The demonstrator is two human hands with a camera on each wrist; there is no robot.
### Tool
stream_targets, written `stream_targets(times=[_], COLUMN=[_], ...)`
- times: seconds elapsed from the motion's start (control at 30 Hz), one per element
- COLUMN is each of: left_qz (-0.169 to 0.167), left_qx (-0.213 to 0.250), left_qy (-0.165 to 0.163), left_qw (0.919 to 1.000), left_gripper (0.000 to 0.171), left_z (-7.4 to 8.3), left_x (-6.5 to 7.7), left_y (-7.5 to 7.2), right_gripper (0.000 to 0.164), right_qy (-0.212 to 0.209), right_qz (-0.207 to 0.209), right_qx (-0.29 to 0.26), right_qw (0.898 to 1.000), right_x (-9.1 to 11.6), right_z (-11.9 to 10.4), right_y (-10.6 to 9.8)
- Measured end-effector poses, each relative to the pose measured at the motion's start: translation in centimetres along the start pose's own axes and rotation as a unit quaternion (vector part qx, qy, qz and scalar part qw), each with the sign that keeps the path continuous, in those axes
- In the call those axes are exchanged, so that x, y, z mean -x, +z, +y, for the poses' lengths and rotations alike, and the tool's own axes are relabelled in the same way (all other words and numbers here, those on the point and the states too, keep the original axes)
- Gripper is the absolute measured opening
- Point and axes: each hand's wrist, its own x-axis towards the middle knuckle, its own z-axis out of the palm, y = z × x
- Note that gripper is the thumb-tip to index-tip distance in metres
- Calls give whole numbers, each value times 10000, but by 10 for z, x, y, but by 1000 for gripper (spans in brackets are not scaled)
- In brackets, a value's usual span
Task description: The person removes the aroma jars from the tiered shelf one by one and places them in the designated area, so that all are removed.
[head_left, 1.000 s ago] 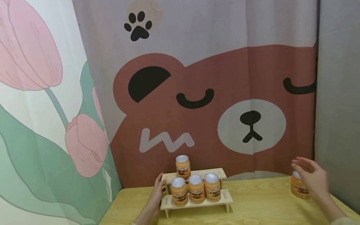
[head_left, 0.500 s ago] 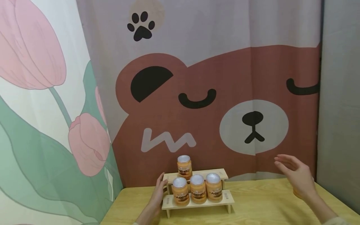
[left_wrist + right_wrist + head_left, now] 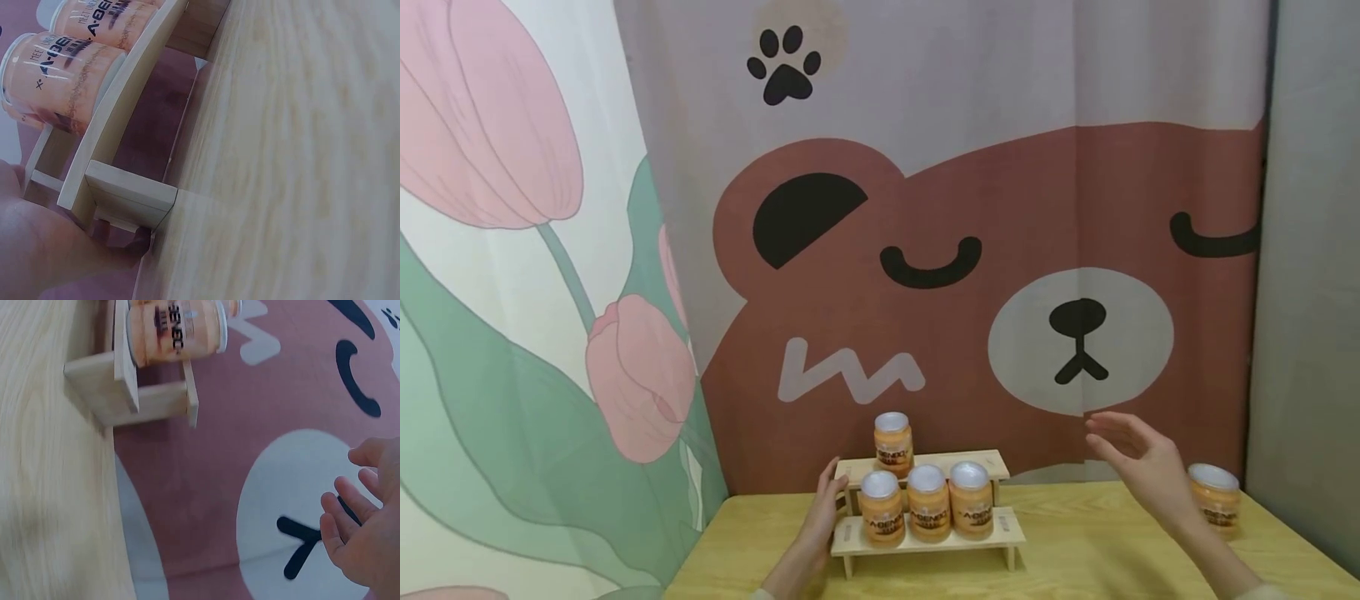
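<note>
Left hand (image 3: pixel 822 515) grips the left edge of the stand (image 3: pixel 1009 523), likely steadying its four jars (image 3: pixel 928 506); right hand (image 3: pixel 1142 467), empty, fingers loosely apart, hangs near a lone jar (image 3: pixel 1216 500) by the right edge of the desk (image 3: pixel 1067 542)

Right wrist view: I read the right hand (image 3: pixel 365 534) at the right edge, fingers loosely bent, well apart from the wooden stand (image 3: pixel 103 384). Stand sits on the counter (image 3: pixel 50 500), carrying a lettered jar (image 3: pixel 178 331); a sliver of a second jar (image 3: pixel 235 307) shows beyond. Behind: reddish-brown backdrop (image 3: pixel 194 487) printed white and black.
</note>
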Motion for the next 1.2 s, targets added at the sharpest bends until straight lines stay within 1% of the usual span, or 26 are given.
stream_targets(times=[0.17, 0.37, 0.67, 0.8, 1.0, 1.07, 1.2], left_qz=[-1, 44, 54, 78, 91, 85, 94], left_qx=[-27, -79, -161, -156, -160, -153, -164], left_qy=[8, 39, 123, 101, 81, 76, 30], left_qw=[10000, 10000, 9998, 9998, 9998, 9998, 9998], left_gripper=[76, 77, 77, 79, 80, 79, 78], left_z=[0, 2, 2, 1, 0, 1, 2], left_x=[1, 1, 2, 0, -1, 0, 1], left_y=[0, 0, 1, 0, -1, 0, 1], right_gripper=[35, 33, 32, 32, 31, 30, 30], right_qy=[-45, -64, 41, 87, 165, 259, 410], right_qz=[-149, -340, -387, -447, -594, -623, -660], right_qx=[-17, -261, -413, -615, -1066, -1147, -1310], right_qw=[9999, 9991, 9984, 9971, 9924, 9911, 9883], right_x=[0, 0, -2, -2, 1, 2, 3], right_z=[-14, -28, -37, -42, -57, -70, -74], right_y=[18, 43, 73, 87, 107, 110, 119])
